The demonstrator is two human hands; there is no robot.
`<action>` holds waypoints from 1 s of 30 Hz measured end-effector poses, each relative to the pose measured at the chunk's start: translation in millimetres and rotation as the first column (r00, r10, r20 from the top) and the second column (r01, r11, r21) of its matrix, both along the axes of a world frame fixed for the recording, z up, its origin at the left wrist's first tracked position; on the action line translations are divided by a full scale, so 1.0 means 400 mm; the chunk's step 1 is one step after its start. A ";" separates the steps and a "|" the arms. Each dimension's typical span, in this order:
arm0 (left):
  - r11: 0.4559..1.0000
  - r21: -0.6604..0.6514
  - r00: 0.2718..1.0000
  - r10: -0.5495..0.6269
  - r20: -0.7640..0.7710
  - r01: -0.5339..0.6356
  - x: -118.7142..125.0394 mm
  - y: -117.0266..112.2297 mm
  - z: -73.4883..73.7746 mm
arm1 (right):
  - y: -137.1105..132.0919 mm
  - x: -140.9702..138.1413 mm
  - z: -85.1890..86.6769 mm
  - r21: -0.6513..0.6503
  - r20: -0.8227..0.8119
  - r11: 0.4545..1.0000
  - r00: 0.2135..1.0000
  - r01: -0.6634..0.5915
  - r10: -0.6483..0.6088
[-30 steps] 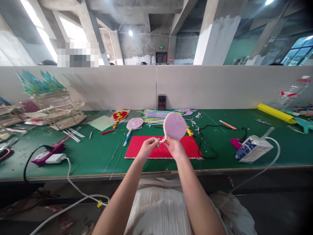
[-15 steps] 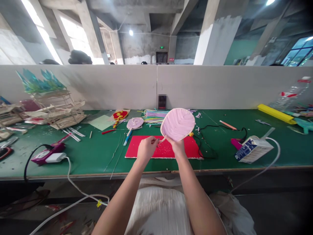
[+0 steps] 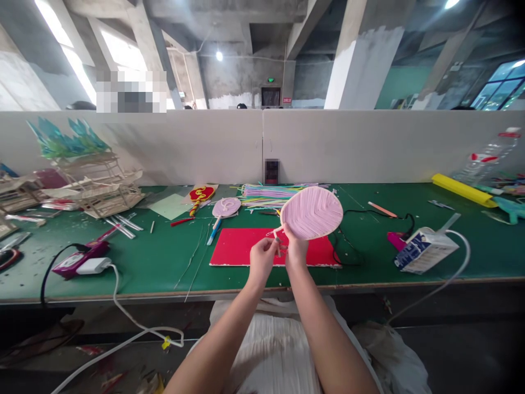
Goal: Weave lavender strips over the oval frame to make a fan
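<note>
A pink oval fan-shaped piece (image 3: pixel 311 213) made of ribbed strips is held up over the red mat (image 3: pixel 241 247). My right hand (image 3: pixel 296 250) grips it at its lower left edge, fingers closed. My left hand (image 3: pixel 263 257) pinches the short handle stub (image 3: pixel 274 233) sticking out at the piece's left end. Both hands are close together above the mat, near the table's front edge.
A green table (image 3: pixel 164 262) holds a smaller pink fan (image 3: pixel 226 207), coloured strips (image 3: pixel 266 192), a red-and-gold ornament (image 3: pixel 200 192), a wooden model (image 3: pixel 98 186), a glue gun with white cable (image 3: pixel 82 262), a carton (image 3: pixel 424 249), black wire (image 3: pixel 369 213) and a yellow tube (image 3: pixel 461 189). A white partition (image 3: pixel 262 145) stands behind.
The pink piece has tipped and swung to the right, its face now lying more sideways. Both hands have shifted slightly right and nearer to me, and the left hand has closed in on the stub.
</note>
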State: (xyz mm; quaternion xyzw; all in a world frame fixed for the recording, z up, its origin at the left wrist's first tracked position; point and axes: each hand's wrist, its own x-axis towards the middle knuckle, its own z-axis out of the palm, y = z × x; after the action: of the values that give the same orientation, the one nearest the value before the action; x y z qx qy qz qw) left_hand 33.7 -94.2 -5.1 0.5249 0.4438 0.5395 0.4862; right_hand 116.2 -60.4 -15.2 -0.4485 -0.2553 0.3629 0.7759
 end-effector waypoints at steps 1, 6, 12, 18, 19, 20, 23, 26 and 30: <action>1.000 -0.005 0.999 -0.024 0.040 0.024 0.005 0.003 -0.011 | 0.002 0.002 -0.002 -0.025 -0.037 0.999 0.999 -0.032 0.031; 0.988 -0.035 0.974 -0.143 0.178 0.151 0.002 0.026 -0.051 | 0.008 0.016 -0.001 -0.062 -0.211 0.976 0.959 -0.207 0.190; 0.970 -0.051 0.959 -0.227 0.171 0.239 -0.040 0.065 -0.053 | 0.008 0.043 0.010 0.007 -0.296 0.939 0.896 -0.344 0.330; 0.976 0.033 0.976 -0.218 0.013 0.217 -0.080 0.105 -0.021 | 0.000 0.055 0.010 0.007 -0.313 0.886 0.840 -0.464 0.443; 0.975 0.048 0.976 -0.216 -0.022 0.217 -0.087 0.109 -0.017 | -0.001 0.058 0.010 0.001 -0.305 0.877 0.835 -0.481 0.459; 0.974 0.062 0.975 -0.215 -0.059 0.218 -0.095 0.113 -0.013 | -0.003 0.061 0.010 -0.006 -0.293 0.868 0.831 -0.497 0.473; 0.968 0.101 0.961 -0.210 -0.180 0.230 -0.122 0.123 0.000 | -0.007 0.070 0.012 -0.028 -0.237 0.849 0.828 -0.528 0.508; 0.961 0.146 0.931 -0.182 -0.315 0.237 -0.149 0.124 0.021 | -0.009 0.076 0.019 -0.037 -0.160 0.852 0.845 -0.522 0.510; 0.952 0.227 0.867 -0.070 -0.494 0.206 -0.164 0.109 0.056 | -0.008 0.079 0.036 -0.004 -0.030 0.898 0.898 -0.440 0.440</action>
State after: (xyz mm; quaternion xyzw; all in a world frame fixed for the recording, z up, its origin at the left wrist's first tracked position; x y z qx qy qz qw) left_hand -31.9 -50.5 17.4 0.7346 0.4329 0.4116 0.3218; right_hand 148.0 -63.6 -0.9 -0.3783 -0.3371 0.5364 0.6749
